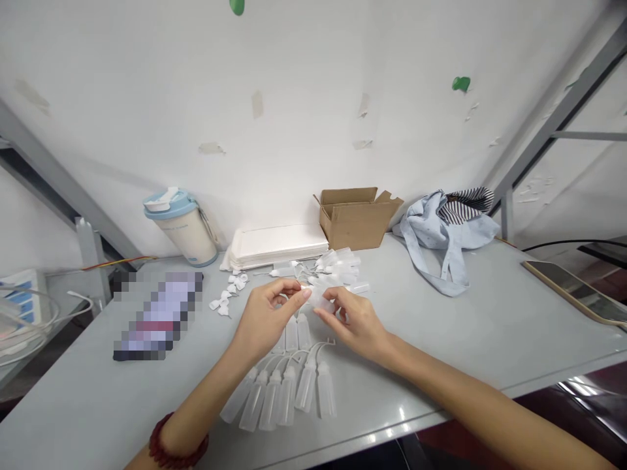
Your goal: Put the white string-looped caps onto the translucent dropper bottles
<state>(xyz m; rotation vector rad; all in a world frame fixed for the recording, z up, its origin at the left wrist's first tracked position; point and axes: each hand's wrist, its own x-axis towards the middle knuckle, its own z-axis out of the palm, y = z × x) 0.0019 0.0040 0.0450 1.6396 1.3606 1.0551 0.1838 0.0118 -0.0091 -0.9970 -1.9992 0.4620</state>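
A small translucent plastic squeeze bottle [321,300] is held off the table between my hands, tilted. My right hand [357,320] is closed around its body. My left hand [269,313] pinches at its top end; the small part under those fingertips is mostly hidden. Below my hands lie several similar bottles [269,401] with thin bent spout tubes, in a rough row. Behind my hands is a pile of more bottles [340,261]. White caps [224,295] are scattered left of my left hand.
Along the wall stand a cream-and-blue tumbler [183,228], a stack of white flat boxes [279,243], an open cardboard box [360,222] and a light blue cloth bag [445,228]. A blurred-out phone-like item [161,316] lies left; a phone [580,290] lies right. The grey table's front edge [362,454] is near me.
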